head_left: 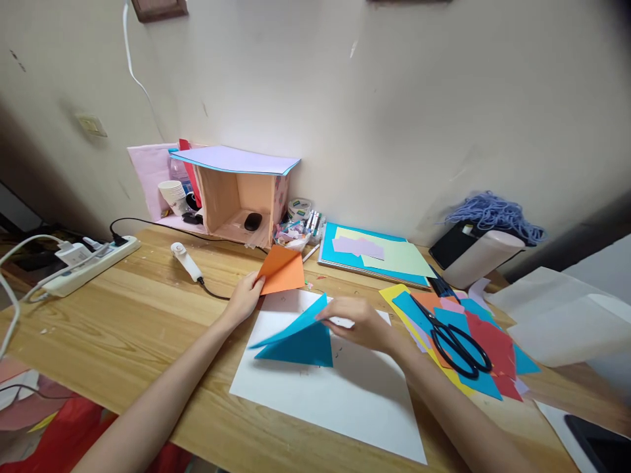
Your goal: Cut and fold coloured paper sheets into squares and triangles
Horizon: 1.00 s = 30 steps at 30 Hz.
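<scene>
My left hand [245, 297] pinches the left edge of an orange paper [283, 272] that bears a diagonal crease. A blue paper [300, 345], folded on the diagonal, stands partly open over a white sheet [335, 401]. Its raised layer is pinched near the right side by the thumb and fingers of my right hand [357, 322]. Small marks show on the white sheet around the blue paper. To the right of that sheet, black-handled scissors [461, 345] lie on a pile of coloured paper scraps [493, 341].
A stack of coloured paper [404, 253] lies at the back. Left of it stands an open box [236, 197] with a computer mouse [253, 221] inside. A corded white device [186, 261] and a power strip [93, 266] are at left. A phone [599, 443] rests at right.
</scene>
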Motion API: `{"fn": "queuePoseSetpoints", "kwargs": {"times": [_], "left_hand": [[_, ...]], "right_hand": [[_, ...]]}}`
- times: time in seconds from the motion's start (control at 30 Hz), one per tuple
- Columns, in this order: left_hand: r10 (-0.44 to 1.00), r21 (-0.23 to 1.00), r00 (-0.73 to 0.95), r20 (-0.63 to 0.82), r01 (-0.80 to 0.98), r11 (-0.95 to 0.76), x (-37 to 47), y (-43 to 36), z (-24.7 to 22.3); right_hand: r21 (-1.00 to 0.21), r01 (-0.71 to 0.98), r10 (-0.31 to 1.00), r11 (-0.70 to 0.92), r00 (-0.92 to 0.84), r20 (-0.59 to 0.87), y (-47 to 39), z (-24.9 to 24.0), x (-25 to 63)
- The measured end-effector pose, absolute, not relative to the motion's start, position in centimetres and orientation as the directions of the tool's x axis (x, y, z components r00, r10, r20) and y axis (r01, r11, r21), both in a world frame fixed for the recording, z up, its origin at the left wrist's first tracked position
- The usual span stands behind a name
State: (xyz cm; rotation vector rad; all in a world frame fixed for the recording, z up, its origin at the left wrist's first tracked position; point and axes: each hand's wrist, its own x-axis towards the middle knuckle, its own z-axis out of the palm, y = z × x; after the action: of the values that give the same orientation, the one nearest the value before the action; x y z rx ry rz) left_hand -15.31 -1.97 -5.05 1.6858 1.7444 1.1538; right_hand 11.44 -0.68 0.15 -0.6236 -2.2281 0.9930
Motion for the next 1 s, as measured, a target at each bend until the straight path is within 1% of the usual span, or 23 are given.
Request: {"fn": "queuePoseSetpoints", "kwargs": {"times": [0.03,0.07,0.1,0.17,0.2,0.3,0.43,0.53,0.67,0.77,0.83,0.93,1.0], "left_hand": [[0.968,0.834,-0.160,0.193,0.546,-0.076,-15.2,-2.0,-5.2],[0.973,0.862,-0.166,0.159,0.504,-0.055,-15.1,-2.0,-5.4],[0.978,0.887,-0.166,0.129,0.460,-0.039,-14.9,-2.0,-5.6],[0.984,0.927,-0.154,0.093,0.375,-0.029,-14.4,-2.1,-6.0],[0.985,0.941,-0.147,0.087,0.338,-0.033,-14.0,-2.2,-6.1],[0.987,0.961,-0.139,0.086,0.274,-0.046,-12.9,-2.7,-6.1],[0.984,0.954,-0.124,0.125,0.289,-0.085,-11.2,-3.8,-5.9],[0.982,0.935,-0.104,0.159,0.336,-0.116,-10.1,-4.5,-6.0],[0.991,0.932,-0.063,0.117,0.352,-0.088,-9.0,-5.1,-6.0],[0.989,0.912,-0.006,0.146,0.388,-0.133,-8.7,-5.4,-5.6],[0.987,0.907,-0.003,0.162,0.395,-0.148,-8.7,-5.5,-5.5],[0.988,0.910,-0.021,0.153,0.392,-0.133,-8.7,-5.5,-5.7],[0.989,0.907,-0.001,0.149,0.399,-0.136,-8.7,-5.6,-5.8]], "right_hand": [[-0.811,0.148,0.628,0.567,-0.714,0.309,-0.4,0.8,12.1],[-0.857,0.128,0.722,0.499,-0.609,0.329,0.0,1.3,12.6],[-0.911,0.108,0.811,0.399,-0.504,0.295,0.4,1.7,13.1],[-0.985,0.018,0.934,0.174,-0.321,0.160,1.2,1.9,13.6],[-0.998,-0.031,0.954,0.061,-0.292,0.067,1.6,1.8,13.6],[-0.969,-0.135,0.933,-0.207,-0.326,-0.154,2.1,0.5,13.1],[-0.897,-0.178,0.880,-0.405,-0.343,-0.329,1.7,-1.5,11.7],[-0.852,-0.203,0.848,-0.482,-0.354,-0.395,0.8,-2.6,10.7],[-0.815,-0.261,0.832,-0.517,-0.377,-0.407,-0.6,-3.3,9.3],[-0.811,-0.208,0.802,-0.547,-0.407,-0.437,-1.1,-3.4,8.8],[-0.824,-0.167,0.804,-0.541,-0.388,-0.450,-1.1,-3.3,8.8],[-0.861,-0.146,0.844,-0.488,-0.331,-0.422,-1.0,-3.2,8.9],[-0.875,-0.136,0.859,-0.464,-0.312,-0.407,-1.1,-3.2,8.9]]}}
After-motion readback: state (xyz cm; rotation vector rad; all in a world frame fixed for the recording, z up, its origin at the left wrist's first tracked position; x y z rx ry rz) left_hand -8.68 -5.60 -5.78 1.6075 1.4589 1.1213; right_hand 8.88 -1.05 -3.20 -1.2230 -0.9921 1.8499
